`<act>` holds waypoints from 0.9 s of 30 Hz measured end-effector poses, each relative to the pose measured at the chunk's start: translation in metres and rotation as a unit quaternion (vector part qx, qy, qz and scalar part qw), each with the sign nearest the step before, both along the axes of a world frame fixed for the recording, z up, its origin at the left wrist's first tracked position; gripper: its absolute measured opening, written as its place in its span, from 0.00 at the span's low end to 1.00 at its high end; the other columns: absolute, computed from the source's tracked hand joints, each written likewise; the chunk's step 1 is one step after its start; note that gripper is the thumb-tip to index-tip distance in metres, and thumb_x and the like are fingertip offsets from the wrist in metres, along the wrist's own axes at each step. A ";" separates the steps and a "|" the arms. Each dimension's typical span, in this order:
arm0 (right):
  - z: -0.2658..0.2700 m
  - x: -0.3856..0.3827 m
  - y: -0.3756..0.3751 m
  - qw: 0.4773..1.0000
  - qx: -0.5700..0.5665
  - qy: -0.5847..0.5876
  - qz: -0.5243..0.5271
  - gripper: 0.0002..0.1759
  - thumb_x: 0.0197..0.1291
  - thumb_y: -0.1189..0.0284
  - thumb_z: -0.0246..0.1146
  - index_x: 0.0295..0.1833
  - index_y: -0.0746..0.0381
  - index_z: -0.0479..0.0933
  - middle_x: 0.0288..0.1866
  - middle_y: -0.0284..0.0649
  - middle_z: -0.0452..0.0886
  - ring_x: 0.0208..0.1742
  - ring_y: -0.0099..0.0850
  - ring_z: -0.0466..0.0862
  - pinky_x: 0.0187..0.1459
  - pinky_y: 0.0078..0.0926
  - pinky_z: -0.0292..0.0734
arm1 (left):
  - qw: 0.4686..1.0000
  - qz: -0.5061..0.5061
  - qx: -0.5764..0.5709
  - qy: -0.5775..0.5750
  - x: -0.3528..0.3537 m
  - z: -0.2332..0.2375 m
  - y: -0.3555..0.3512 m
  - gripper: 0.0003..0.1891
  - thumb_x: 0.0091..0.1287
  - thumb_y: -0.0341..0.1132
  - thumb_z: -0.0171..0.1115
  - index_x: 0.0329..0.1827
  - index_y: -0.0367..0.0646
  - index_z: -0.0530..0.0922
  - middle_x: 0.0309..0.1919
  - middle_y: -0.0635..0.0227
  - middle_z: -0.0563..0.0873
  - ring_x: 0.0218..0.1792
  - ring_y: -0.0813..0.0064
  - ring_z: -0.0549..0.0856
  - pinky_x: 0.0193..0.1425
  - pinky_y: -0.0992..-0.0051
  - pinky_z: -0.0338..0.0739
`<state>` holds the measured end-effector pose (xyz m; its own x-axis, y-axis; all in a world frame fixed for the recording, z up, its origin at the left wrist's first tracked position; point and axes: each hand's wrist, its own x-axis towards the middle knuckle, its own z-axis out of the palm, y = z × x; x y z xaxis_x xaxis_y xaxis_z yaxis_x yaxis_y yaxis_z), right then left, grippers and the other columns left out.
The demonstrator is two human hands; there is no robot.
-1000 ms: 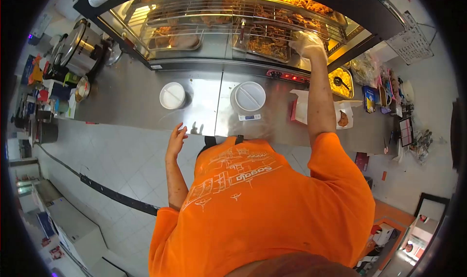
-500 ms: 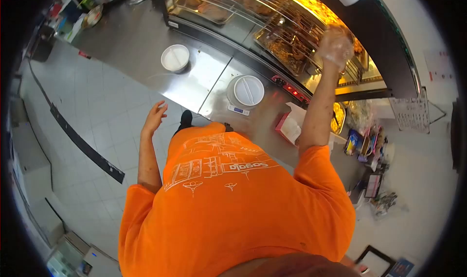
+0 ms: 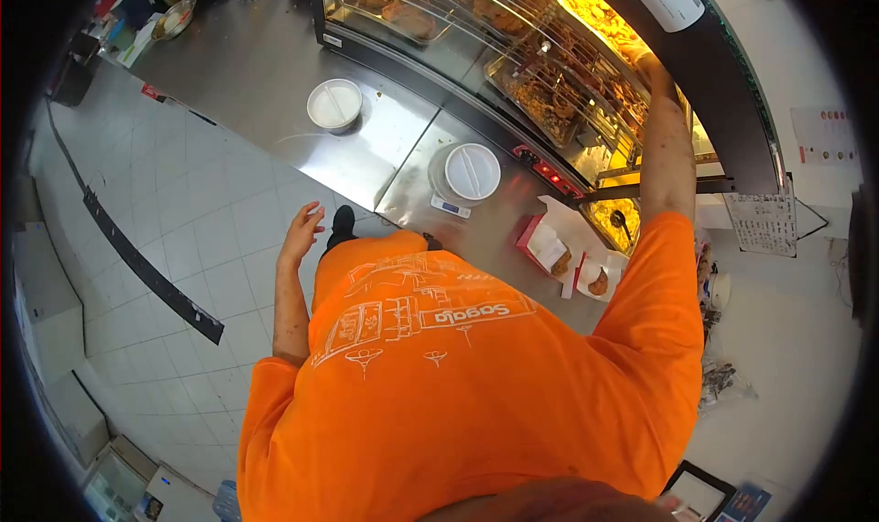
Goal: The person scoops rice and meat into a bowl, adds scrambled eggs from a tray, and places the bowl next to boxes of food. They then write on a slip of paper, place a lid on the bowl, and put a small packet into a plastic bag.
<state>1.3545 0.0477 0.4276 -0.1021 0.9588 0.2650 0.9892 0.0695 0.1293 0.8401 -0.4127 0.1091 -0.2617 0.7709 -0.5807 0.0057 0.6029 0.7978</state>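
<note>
My left hand (image 3: 304,231) hangs free beside my body over the floor, fingers loosely apart and nothing in them. My right hand (image 3: 651,67) reaches deep into the lit food warmer (image 3: 549,165), close to a tray of yellow food (image 3: 600,14). Its fingers are lost in the yellow glow, so whether they hold anything cannot be made out. Below my right arm, on the counter, stand two open red-and-white boxes: one box (image 3: 547,247) and another box (image 3: 599,279), each with a brown fried piece in it.
Two round white lidded tubs stand on the steel counter, one tub (image 3: 334,105) left and one tub (image 3: 472,171) by a small digital scale (image 3: 450,207). A tray of yellow food with a black ladle (image 3: 619,220) sits beyond the boxes. The warmer's dark door frame (image 3: 732,101) borders my right arm.
My right hand has gone further into the warmer, and my arm has shifted right, uncovering the second box and the ladle. My left hand has lowered slightly and stays free.
</note>
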 end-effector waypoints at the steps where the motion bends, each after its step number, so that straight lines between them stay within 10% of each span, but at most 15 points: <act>1: -0.001 0.000 -0.001 1.000 0.002 0.003 0.000 0.21 0.68 0.59 0.47 0.59 0.57 0.73 0.60 0.47 0.73 0.60 0.39 0.74 0.62 0.38 0.66 | 1.000 0.000 0.001 -0.004 -0.003 -0.002 -0.001 0.31 0.66 0.58 0.57 0.68 0.50 0.69 0.53 0.63 0.82 0.44 0.72 0.82 0.45 0.70 0.73; 27: 0.008 0.004 -0.002 0.994 0.023 0.083 -0.073 0.17 0.67 0.59 0.49 0.52 0.57 0.74 0.51 0.44 0.74 0.50 0.35 0.74 0.52 0.34 0.68 | 0.999 -0.047 -0.012 -0.012 -0.082 0.012 0.060 0.32 0.67 0.58 0.56 0.68 0.49 0.68 0.55 0.64 0.80 0.47 0.71 0.81 0.50 0.66 0.73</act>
<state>1.3581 0.0462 0.4359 0.0854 0.9468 0.3104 0.9963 -0.0781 -0.0360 0.7578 -0.3529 0.1210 -0.1734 0.7773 -0.6048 0.0441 0.6196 0.7837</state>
